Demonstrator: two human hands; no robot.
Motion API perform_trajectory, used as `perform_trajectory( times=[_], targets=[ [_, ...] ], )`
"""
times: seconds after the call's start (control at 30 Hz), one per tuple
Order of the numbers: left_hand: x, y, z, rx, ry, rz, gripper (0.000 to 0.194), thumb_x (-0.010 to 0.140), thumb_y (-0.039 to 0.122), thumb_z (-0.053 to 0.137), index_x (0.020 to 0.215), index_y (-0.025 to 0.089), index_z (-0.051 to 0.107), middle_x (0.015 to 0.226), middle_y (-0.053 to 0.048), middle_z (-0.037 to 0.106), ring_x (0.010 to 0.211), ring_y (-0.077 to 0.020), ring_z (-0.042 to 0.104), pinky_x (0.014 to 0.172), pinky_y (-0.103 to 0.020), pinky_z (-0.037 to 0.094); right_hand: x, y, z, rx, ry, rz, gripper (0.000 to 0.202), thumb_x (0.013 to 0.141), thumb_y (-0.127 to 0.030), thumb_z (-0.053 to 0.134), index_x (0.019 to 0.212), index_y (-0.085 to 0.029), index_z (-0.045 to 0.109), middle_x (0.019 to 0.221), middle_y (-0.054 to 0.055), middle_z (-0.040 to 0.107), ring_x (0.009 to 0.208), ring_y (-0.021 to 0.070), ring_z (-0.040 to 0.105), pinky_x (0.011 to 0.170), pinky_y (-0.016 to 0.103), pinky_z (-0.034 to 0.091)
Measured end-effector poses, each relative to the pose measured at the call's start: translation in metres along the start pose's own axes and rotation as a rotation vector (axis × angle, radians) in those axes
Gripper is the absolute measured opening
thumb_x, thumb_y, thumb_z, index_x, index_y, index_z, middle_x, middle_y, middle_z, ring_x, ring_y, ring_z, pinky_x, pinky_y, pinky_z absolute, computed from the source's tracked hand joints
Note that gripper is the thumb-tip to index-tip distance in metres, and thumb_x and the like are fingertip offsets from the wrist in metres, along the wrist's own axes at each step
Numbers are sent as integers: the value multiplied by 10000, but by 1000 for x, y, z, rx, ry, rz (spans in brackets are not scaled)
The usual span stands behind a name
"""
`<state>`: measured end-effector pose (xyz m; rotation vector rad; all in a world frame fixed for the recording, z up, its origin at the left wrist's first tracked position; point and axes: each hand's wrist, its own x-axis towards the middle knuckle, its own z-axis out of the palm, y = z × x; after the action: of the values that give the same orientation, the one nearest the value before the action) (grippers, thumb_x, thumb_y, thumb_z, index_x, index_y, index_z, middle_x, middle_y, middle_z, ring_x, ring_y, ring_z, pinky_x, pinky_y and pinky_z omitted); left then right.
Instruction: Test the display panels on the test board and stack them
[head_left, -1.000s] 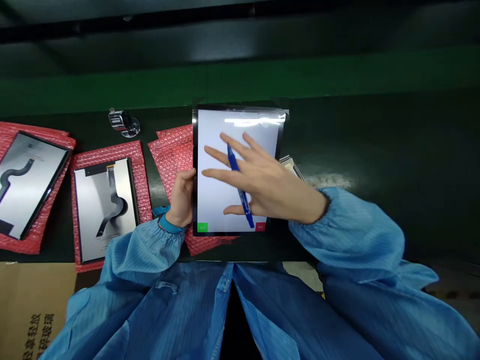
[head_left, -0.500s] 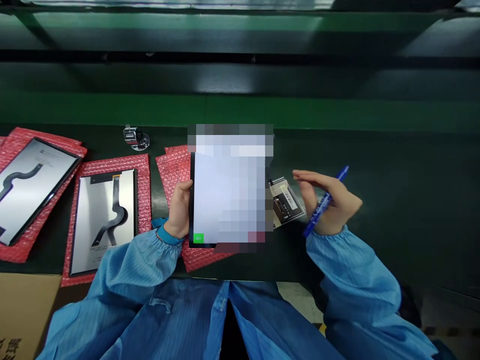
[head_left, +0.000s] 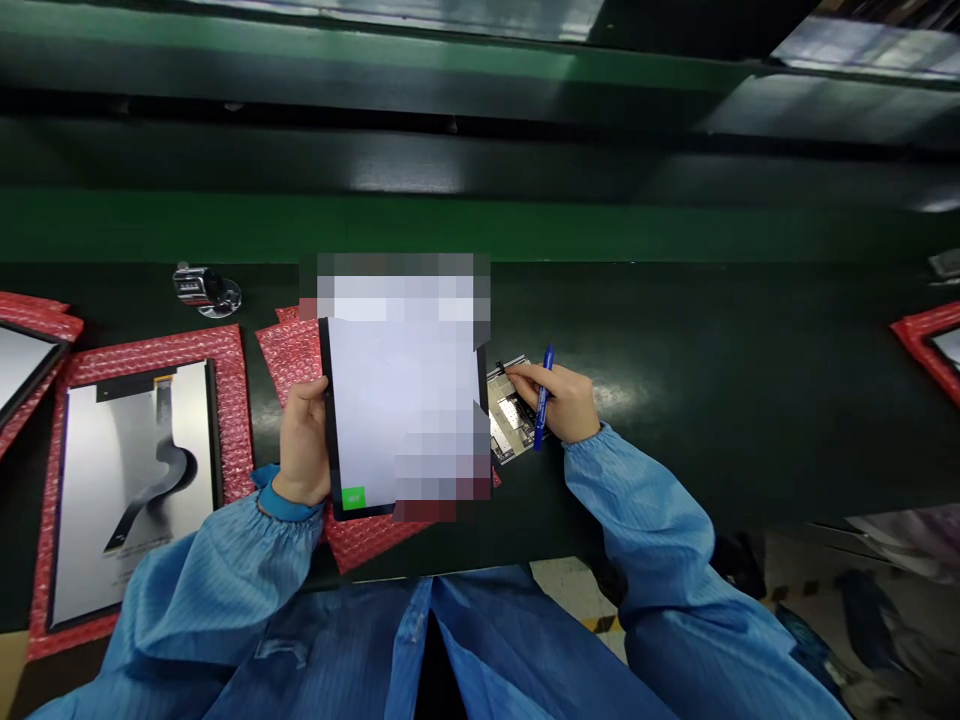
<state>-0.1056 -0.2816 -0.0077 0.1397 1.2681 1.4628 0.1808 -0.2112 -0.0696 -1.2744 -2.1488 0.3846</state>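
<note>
A lit white screen panel point(head_left: 397, 400) with a green patch at its lower left is held up by my left hand point(head_left: 305, 442), whose fingers grip its left edge. Parts of the panel are blurred out. Just right of the panel lies a small board with bare circuitry point(head_left: 507, 418). My right hand point(head_left: 561, 400) is closed at the board's upper edge, thumb and fingertips pinched at a small dark piece there. A blue pen point(head_left: 543, 400) is tucked between the fingers of that hand.
Red bubble wrap point(head_left: 360, 540) lies under the lit panel. On the left, another panel point(head_left: 142, 480) with a dark flex cable rests on red wrap. A small metal counter point(head_left: 206, 290) stands at the back left. More wrap point(head_left: 926, 335) shows at the far right.
My right hand has moved left onto the small board and closed its fingers there. The camera view has turned right, so the table items appear further left.
</note>
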Motion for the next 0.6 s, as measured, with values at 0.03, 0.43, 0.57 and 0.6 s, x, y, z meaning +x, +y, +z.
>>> perform_trajectory(
  times=[0.03, 0.43, 0.57, 0.6],
  targets=[
    [0, 0, 0, 2, -1, -3, 181, 656, 368, 624, 700, 193, 627, 782, -13, 739, 1028, -308, 695, 886, -381, 584, 0, 1, 1, -1, -3, 0, 225, 940, -351, 566, 910, -247, 764, 823, 57, 746, 719, 209, 699, 689, 322, 553],
    [0, 3, -1, -30, -87, 62, 301, 778, 419, 674, 941, 172, 729, 910, -54, 765, 1066, -271, 695, 949, -350, 566, 13, -48, -13, 286, 25, 32, 321, 979, -438, 484, 1057, -216, 702, 702, 24, 690, 600, 170, 646, 607, 303, 534],
    [-12, 15, -24, 213, -127, 428, 286, 724, 360, 790, 981, 246, 740, 903, 9, 759, 996, -227, 705, 953, -329, 553, 42, -97, -30, 559, -222, -123, 385, 838, -576, 691, 907, -197, 696, 634, -14, 623, 548, 136, 569, 552, 272, 484],
    [-17, 22, -32, 324, -184, 487, 260, 689, 336, 824, 930, 266, 754, 845, 24, 755, 935, -225, 711, 930, -332, 559, 51, -105, -33, 540, -226, -182, 368, 828, -566, 712, 810, -199, 688, 619, -13, 612, 554, 134, 562, 569, 276, 482]
  ],
)
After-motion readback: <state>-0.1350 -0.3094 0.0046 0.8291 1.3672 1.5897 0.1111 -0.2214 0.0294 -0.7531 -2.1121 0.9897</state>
